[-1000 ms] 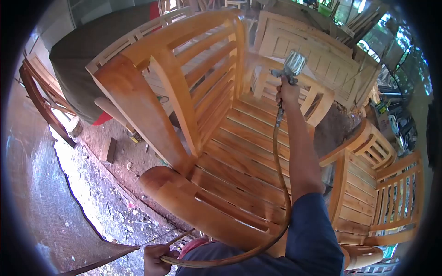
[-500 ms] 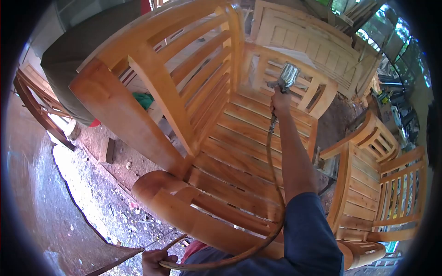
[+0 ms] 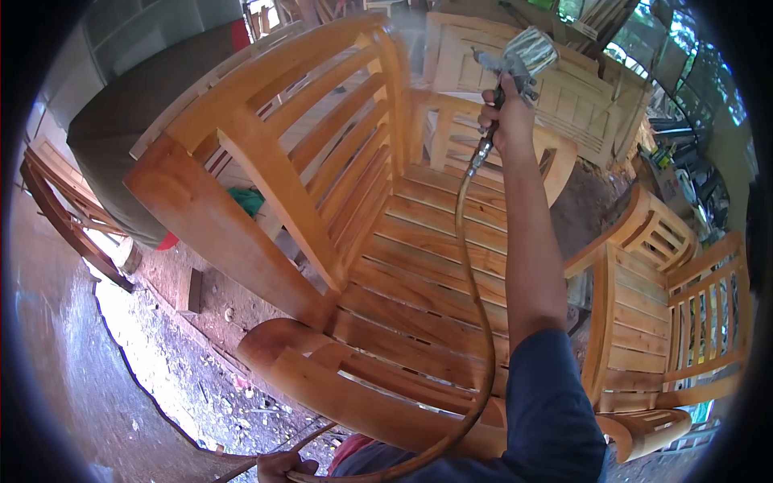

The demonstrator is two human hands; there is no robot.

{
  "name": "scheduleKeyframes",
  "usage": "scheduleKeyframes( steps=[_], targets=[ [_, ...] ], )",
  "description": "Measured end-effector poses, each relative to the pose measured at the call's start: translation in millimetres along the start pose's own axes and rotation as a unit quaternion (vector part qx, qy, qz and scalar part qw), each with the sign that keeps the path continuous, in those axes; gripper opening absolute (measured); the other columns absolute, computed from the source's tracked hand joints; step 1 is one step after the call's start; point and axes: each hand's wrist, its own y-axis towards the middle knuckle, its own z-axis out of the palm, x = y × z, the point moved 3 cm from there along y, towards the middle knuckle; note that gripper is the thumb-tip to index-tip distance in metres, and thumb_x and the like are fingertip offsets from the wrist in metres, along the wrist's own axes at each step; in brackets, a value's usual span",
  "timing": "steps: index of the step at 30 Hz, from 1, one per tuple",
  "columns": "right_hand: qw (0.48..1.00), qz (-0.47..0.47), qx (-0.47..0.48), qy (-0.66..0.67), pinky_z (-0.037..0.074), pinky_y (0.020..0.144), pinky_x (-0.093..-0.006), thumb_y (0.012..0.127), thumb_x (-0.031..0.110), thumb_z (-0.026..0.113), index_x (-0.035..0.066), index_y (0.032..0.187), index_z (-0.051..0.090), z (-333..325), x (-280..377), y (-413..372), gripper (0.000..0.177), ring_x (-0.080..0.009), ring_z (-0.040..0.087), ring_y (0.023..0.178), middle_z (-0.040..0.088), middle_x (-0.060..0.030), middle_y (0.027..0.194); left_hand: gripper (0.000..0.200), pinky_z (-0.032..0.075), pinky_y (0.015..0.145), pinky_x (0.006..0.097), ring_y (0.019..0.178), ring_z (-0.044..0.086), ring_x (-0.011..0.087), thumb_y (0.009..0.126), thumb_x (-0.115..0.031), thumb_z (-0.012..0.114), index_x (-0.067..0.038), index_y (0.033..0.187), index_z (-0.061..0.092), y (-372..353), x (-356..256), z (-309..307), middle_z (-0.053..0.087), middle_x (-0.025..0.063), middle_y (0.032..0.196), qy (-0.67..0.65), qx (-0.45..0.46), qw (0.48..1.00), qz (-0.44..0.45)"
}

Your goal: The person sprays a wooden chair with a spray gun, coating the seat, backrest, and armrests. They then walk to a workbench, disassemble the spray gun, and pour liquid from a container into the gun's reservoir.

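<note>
Spray gun [image 3: 525, 55] in right hand [image 3: 505, 121], left hand [image 3: 283, 466] on hose [image 3: 465, 258], half cropped

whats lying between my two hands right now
Head view: the hose runs from the right hand on the spray gun down to the left hand, across the bench seat.

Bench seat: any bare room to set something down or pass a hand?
Seat slats lie bare between backrest and hose. Dirt floor left of the near armrest is mostly open. Crowded right: second chair stands close.
</note>
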Motion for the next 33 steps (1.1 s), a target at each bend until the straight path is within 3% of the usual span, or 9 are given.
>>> scheduleKeyframes(
  steps=[2,8,11,14,17,23,26,29,33],
  targets=[
    [0.999,-0.001,0.032,0.043,0.027,0.035,-0.0303,0.095,0.024,0.056,0.007,0.092,0.051,7,9,-3,0.018,-0.0120,0.036,0.038,0.051,-0.0062,0.063,0.019,0.037,0.045,0.0331,0.047,0.049,0.0193,0.080,-0.006,0.067,-0.001,0.065,0.057,-1,2,2,0.050,0.0092,0.055,-0.010,0.008,1.000,0.011],
    [0.979,0.020,-0.048,-0.198,0.034,0.036,-0.0297,0.094,0.030,0.058,0.006,0.087,0.054,-33,-46,2,0.025,-0.0139,0.045,0.040,0.051,-0.0054,0.062,0.015,0.039,0.046,0.0331,0.050,0.054,0.0202,0.080,-0.007,0.067,0.001,0.068,0.061,-6,8,2,0.054,0.0107,0.058,-0.016,-0.007,1.000,-0.002],
    [0.892,0.002,-0.036,-0.450,0.042,0.042,-0.0373,0.091,0.033,0.060,-0.001,0.078,0.058,-68,-76,-2,0.036,-0.0200,0.056,0.044,0.058,-0.0125,0.062,0.018,0.039,0.046,0.0335,0.049,0.053,0.0210,0.079,-0.007,0.070,0.000,0.066,0.060,-9,12,2,0.053,0.0102,0.057,-0.011,-0.003,1.000,-0.024],
    [0.801,-0.087,0.041,-0.591,0.049,0.054,-0.0437,0.088,0.034,0.062,-0.007,0.077,0.062,-105,-121,1,0.043,-0.0318,0.065,0.057,0.063,-0.0232,0.066,0.024,0.038,0.046,0.0344,0.049,0.052,0.0230,0.076,-0.009,0.074,-0.001,0.063,0.056,-8,14,9,0.051,0.0105,0.056,-0.006,0.017,1.000,-0.019],
    [0.759,-0.154,0.080,-0.627,0.049,0.063,-0.0459,0.088,0.033,0.062,-0.008,0.090,0.065,-96,-122,-31,0.041,-0.0427,0.065,0.070,0.063,-0.0293,0.071,0.029,0.036,0.046,0.0362,0.048,0.050,0.0252,0.074,-0.011,0.077,-0.003,0.061,0.053,-3,7,18,0.048,0.0120,0.055,0.012,0.045,0.998,-0.029],
    [0.773,-0.191,0.065,-0.601,0.050,0.070,-0.0504,0.090,0.031,0.058,0.004,0.121,0.061,-76,-107,-27,0.041,-0.0459,0.063,0.082,0.064,-0.0282,0.082,0.032,0.037,0.047,0.0410,0.048,0.050,0.0318,0.075,-0.012,0.076,-0.005,0.058,0.050,1,2,33,0.049,0.0147,0.056,0.032,0.060,0.997,-0.039],
    [0.768,-0.225,0.032,-0.599,0.050,0.068,-0.0498,0.090,0.031,0.059,0.005,0.120,0.062,-68,-92,-21,0.040,-0.0455,0.063,0.079,0.064,-0.0283,0.081,0.031,0.039,0.048,0.0410,0.050,0.052,0.0333,0.075,-0.015,0.077,-0.005,0.059,0.053,2,7,38,0.051,0.0156,0.057,0.049,0.061,0.997,-0.014],
    [0.770,-0.235,0.045,-0.592,0.048,0.058,-0.0457,0.091,0.030,0.061,-0.001,0.104,0.066,-75,-91,-19,0.034,-0.0422,0.062,0.064,0.060,-0.0277,0.069,0.031,0.041,0.049,0.0411,0.051,0.053,0.0336,0.073,-0.020,0.079,-0.004,0.060,0.055,3,3,50,0.053,0.0167,0.058,0.013,0.072,0.997,-0.027],
    [0.757,-0.210,0.133,-0.604,0.047,0.056,-0.0427,0.090,0.030,0.061,-0.003,0.097,0.065,-108,-119,-23,0.034,-0.0387,0.059,0.057,0.058,-0.0249,0.063,0.032,0.042,0.049,0.0403,0.050,0.054,0.0310,0.070,-0.023,0.081,-0.004,0.060,0.057,7,-14,58,0.053,0.0173,0.057,-0.051,0.092,0.991,-0.079]
  ],
)
